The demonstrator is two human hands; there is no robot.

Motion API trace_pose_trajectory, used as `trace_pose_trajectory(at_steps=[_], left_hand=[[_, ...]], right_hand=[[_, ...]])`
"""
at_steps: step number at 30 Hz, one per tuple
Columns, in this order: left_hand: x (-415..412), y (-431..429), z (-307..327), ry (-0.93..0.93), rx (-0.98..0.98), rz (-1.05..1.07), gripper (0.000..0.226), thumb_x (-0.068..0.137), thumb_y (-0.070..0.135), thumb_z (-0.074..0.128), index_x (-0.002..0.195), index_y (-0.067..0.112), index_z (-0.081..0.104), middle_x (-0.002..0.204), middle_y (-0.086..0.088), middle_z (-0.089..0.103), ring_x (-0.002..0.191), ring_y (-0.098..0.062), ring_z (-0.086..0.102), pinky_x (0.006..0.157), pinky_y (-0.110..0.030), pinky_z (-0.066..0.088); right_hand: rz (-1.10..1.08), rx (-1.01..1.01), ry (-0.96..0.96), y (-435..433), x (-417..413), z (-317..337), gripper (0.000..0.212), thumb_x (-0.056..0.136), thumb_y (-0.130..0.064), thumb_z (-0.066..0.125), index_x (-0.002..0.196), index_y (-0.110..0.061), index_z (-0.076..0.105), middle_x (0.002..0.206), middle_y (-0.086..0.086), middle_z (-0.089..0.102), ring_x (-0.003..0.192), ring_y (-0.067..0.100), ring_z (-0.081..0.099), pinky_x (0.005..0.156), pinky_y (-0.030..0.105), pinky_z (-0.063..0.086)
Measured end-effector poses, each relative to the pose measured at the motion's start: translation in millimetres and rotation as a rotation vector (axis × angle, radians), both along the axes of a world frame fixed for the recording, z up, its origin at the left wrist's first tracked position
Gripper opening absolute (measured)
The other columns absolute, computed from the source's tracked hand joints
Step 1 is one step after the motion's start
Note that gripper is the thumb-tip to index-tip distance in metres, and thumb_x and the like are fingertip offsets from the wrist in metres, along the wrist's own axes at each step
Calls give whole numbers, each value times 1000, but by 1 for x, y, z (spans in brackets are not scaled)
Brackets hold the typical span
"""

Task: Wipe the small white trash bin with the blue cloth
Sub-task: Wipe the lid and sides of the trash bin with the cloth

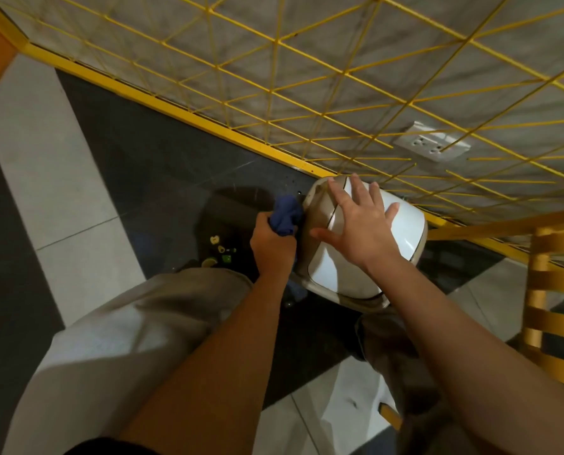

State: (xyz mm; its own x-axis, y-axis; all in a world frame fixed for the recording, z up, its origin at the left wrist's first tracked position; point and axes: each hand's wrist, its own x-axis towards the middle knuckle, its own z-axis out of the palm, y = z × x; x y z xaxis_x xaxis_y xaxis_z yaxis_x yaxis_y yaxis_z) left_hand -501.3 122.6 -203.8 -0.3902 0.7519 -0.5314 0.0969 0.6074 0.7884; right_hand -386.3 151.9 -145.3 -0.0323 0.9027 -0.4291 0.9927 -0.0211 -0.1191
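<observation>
The small white trash bin (402, 234) with a swing lid stands on the dark floor against the yellow grid wall. My right hand (359, 224) lies spread flat over its lid, fingers apart, holding nothing. My left hand (272, 249) is closed around the bunched blue cloth (287, 215), which presses against the bin's left side near the top rim. The bin's lower body is hidden behind my arms and knees.
A yellow wire grid (339, 77) covers the grey wall, with a white socket (433, 145) behind it. A yellow wooden chair (556, 300) stands at the right. My shoe with charms (219, 249) sits left of the bin. The floor has dark and white tiles.
</observation>
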Motion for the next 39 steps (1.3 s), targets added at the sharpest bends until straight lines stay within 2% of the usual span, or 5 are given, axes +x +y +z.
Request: trace_pose_trajectory(at_steps=[9,13,21,26,39], left_hand=[[9,-55,-3,-73,-140,229,9,87,12,58,91,8,51,80,-1,50,83,-21,50,80,-33,43],[15,-51,1,-3,-112,301,19,83,6,62,99,4,52,82,-1,52,78,-17,48,66,-16,31],[-16,10,-4,6,-147,-171,37,80,12,69,111,0,53,114,-16,59,107,-28,54,80,-27,37],[-17,59,-1,73,-78,-441,27,80,18,69,98,10,51,97,-11,54,90,-20,49,76,-27,36],[-14,10,1,70,-180,-268,42,81,12,67,116,-1,47,120,-17,55,113,-31,52,78,-24,32]], right_hand=[[26,7,-8,-2,1,1,87,81,-53,57,148,-33,5,158,6,1,144,34,-4,110,63,4],[30,13,10,-3,2,0,86,81,-54,57,148,-32,7,158,6,2,144,34,-4,110,63,3],[40,50,48,-5,6,-4,86,81,-52,59,148,-32,11,158,8,3,145,34,-2,110,64,3],[37,46,78,-3,7,-6,86,79,-51,62,147,-32,13,158,8,5,145,33,0,109,64,4],[-27,51,126,-3,8,-5,107,74,-52,67,149,-15,0,158,3,8,146,27,1,112,59,2]])
